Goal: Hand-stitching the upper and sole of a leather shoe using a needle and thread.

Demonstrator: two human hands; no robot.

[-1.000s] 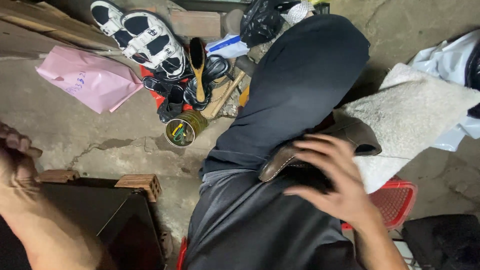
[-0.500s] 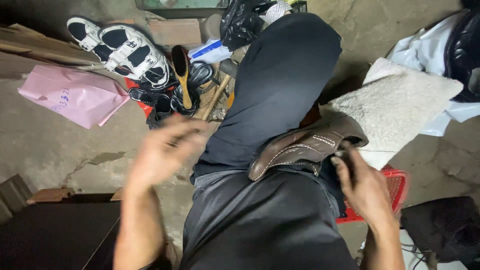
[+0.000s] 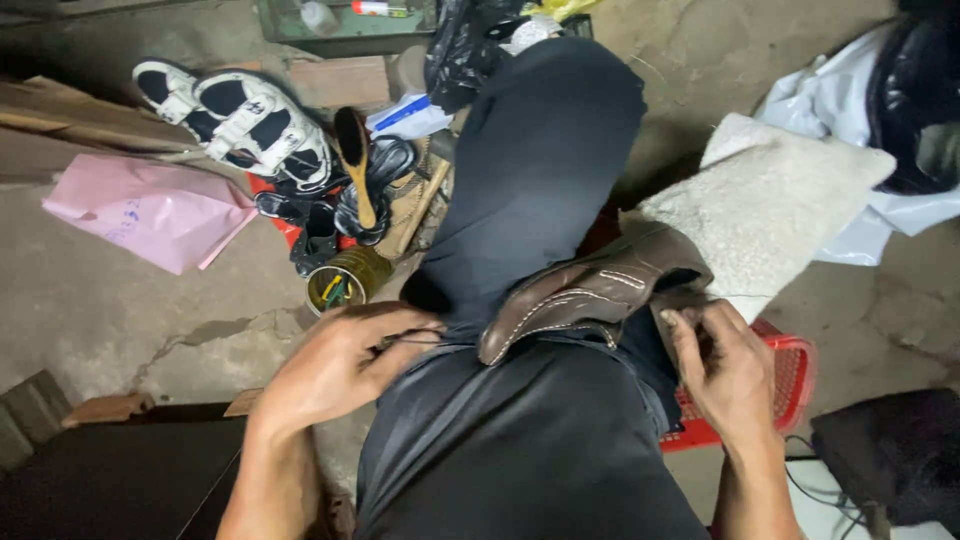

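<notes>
Brown leather shoe with white stitching [image 3: 590, 290] lies across my lap on the dark trousers [image 3: 540, 200], between both hands. My left hand [image 3: 335, 365] pinches a thin dark thread at its toe end; my right hand [image 3: 725, 365] is closed, fingertips pinched at the heel.

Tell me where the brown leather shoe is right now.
In the head view, the brown leather shoe lies across the person's lap, right of centre, between the left hand and right hand, just in front of the cream fleece cushion.
</notes>
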